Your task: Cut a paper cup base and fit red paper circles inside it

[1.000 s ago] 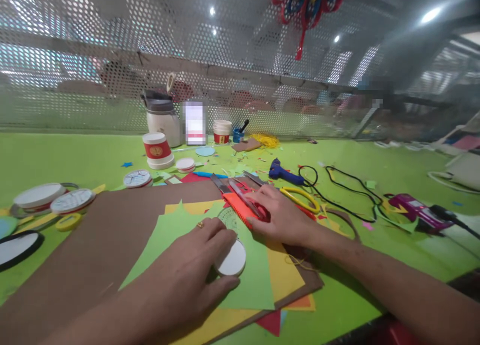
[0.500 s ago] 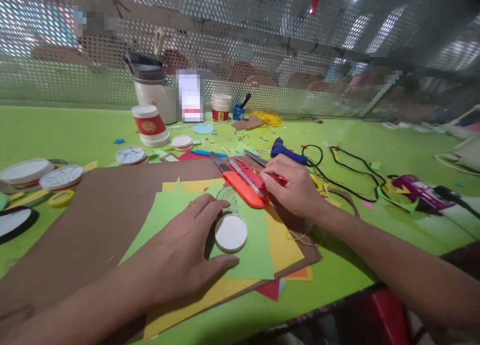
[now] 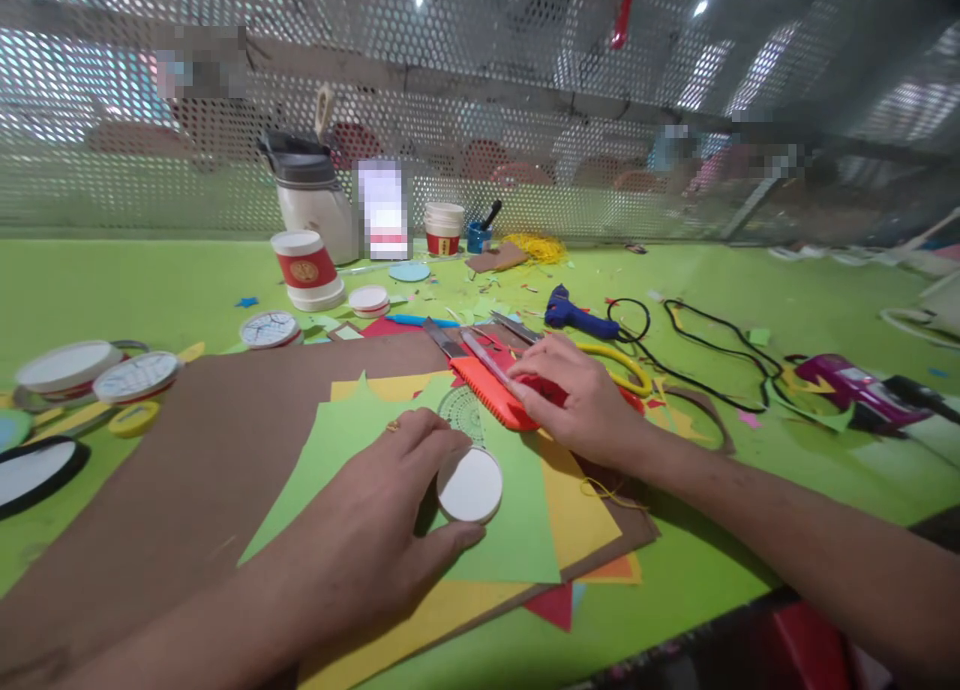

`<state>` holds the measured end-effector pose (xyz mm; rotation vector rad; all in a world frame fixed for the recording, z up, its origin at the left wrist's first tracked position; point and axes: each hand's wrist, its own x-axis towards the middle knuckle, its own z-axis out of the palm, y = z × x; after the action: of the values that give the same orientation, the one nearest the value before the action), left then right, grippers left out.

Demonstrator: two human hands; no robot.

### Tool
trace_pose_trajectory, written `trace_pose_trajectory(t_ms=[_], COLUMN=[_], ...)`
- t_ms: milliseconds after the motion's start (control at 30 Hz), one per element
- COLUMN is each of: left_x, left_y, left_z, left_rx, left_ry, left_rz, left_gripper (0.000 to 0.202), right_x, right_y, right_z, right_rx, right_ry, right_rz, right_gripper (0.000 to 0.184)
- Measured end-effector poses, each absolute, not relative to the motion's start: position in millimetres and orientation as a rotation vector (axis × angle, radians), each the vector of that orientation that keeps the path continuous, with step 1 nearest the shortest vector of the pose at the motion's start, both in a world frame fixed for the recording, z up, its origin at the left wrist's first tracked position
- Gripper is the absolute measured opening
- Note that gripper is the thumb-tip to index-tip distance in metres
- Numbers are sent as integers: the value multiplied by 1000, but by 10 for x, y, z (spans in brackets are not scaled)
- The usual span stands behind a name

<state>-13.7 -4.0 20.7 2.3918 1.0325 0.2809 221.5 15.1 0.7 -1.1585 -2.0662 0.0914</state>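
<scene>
My left hand (image 3: pixel 401 495) rests on a light green paper sheet (image 3: pixel 300 490). Its fingers and thumb curve around a small white disc (image 3: pixel 470 485), touching its rim. Just beyond the disc, a green stencil (image 3: pixel 460 414) with a round pattern lies partly under my fingertips. My right hand (image 3: pixel 570 395) pinches the near end of a slim translucent pen (image 3: pixel 487 358) between thumb and fingers. The pen lies over an orange-red box cutter (image 3: pixel 491 395), which has its blade pointing away. Yellow-handled scissors (image 3: pixel 626 370) are partly hidden behind my right hand.
Brown card (image 3: pixel 202 460) and yellow paper (image 3: pixel 585 510) lie beneath the green sheet. A blue glue gun (image 3: pixel 577 315) with a black cord is at right. White lids (image 3: pixel 135 375) stand at left. Paper cups (image 3: pixel 306 270), a kettle (image 3: pixel 315 200) and a phone (image 3: pixel 382 210) are behind.
My right hand has come closer and its fingertips have moved onto the pen's near end, uncovering the yellow handle behind. My left hand stays around the disc. The view has tilted up slightly.
</scene>
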Motion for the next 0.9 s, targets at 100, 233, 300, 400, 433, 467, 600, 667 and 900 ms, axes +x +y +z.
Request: trace_pose_trajectory(t_ms=[100,233,300,400,433,467,600,667,900], left_x=[-149,-151,-149,-155,-157,-160,-168,-173,-167], left_y=[-56,-82,-100,-129,-136,-139,-119,-100,-74], left_z=[164,132,143,187,207,228,295,301,243], left_rx=[2385,2380,2374,2355,2360,2376,2455,2482,2490], left_ry=[1108,1192,1219,1240,1224,1198,1061,1023,1036], left_rz=[298,307,293,286,294,303,278,266,274], left_gripper=[30,28,33,47,52,54,42,34,20], right_x=[2181,2135,2119,2115,2118,2123,2149,2162,2169], right_y=[125,85,70,65,69,76,123,149,184], right_z=[-2,-33,-50,-71,-76,-80,-95,-100,-98], right_rx=[-1173,-1184,-1232,-1316,-1326,-1329,-1363,-1397,-1421], right_ry=[-2121,-2207,-2251,-2290,-2293,-2297,-2291,-2267,-2215], right_rz=[89,84,63,8,-3,-7,-14,-27,-59], right_gripper=[16,27,33,34,33,33,32,32,29])
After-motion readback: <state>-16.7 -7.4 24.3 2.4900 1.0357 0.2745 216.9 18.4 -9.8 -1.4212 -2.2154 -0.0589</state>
